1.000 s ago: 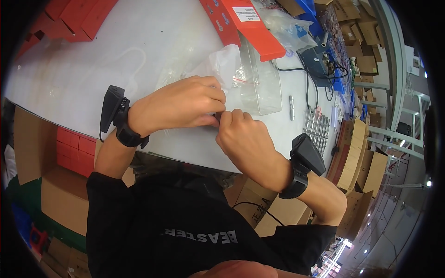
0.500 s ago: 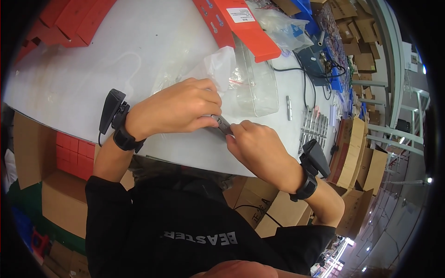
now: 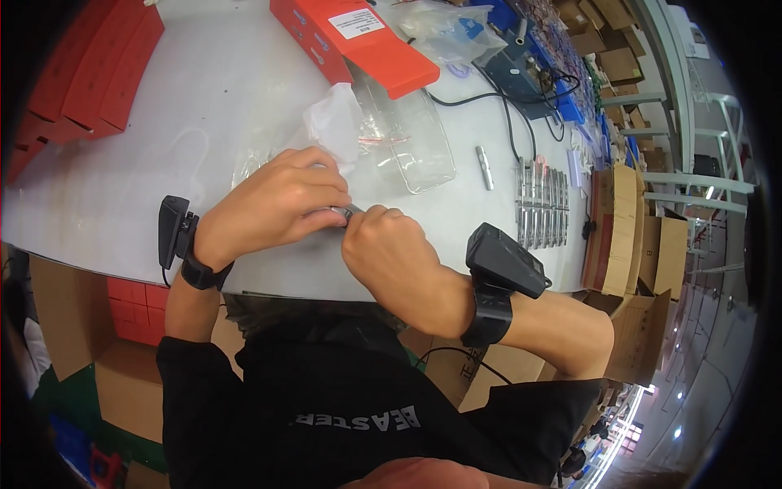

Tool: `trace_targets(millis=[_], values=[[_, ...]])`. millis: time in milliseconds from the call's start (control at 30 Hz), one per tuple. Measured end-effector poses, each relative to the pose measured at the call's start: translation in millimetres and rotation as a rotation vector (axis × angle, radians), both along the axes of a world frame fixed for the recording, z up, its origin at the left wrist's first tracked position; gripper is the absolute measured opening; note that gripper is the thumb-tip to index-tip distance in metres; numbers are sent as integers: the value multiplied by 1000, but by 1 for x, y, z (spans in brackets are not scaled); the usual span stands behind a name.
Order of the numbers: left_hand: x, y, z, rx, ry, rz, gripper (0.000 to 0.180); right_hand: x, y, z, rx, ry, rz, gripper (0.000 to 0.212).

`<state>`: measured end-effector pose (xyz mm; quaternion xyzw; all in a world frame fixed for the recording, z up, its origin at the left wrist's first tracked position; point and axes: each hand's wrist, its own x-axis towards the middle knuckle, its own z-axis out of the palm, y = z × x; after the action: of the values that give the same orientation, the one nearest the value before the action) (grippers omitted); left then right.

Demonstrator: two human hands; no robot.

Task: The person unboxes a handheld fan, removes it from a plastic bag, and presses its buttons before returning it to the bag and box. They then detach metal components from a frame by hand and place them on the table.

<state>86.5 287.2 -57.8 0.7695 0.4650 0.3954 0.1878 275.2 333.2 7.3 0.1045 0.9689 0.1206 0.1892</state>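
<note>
Over the white table (image 3: 187, 175), both hands meet at a small silver metal piece, slim and mostly covered by fingers. My left hand (image 3: 281, 197) has thumb and fingertips closed on one end of the silver metal piece (image 3: 349, 212). At its other end, my right hand (image 3: 393, 251) is wrapped around it with the fingers curled in. Just beyond the left hand stands a crumpled white sheet or bag (image 3: 334, 126). A clear plastic tray (image 3: 432, 179) lies past the right hand. One silver tube (image 3: 485, 168) rests alone to its right.
Several silver tubes (image 3: 542, 208) lie in rows at the right. An open red box (image 3: 326, 37) is at the back, beside a clear plastic bag (image 3: 452, 33). Red boxes (image 3: 98, 73) stand far left. A black cable (image 3: 468, 101) leads to a dark device (image 3: 521, 77). Cardboard boxes (image 3: 615, 224) stand beyond the table.
The view has shifted, so the table things sit further left. My right wrist has turned and the right hand covers more of the silver piece. Both hands still hold it.
</note>
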Motion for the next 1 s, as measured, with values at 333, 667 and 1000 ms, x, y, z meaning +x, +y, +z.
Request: trace_targets(millis=[333, 667, 1000], values=[[0, -1, -1, -52, -4, 15, 18, 8, -12, -16, 201, 11, 40, 12], [0, 1, -7, -27, -14, 5, 18, 9, -13, -21, 307, 11, 60, 10], [1, -3, -8, -22, -1, -3, 16, 35, 24, 8, -369, 307, -178, 10]])
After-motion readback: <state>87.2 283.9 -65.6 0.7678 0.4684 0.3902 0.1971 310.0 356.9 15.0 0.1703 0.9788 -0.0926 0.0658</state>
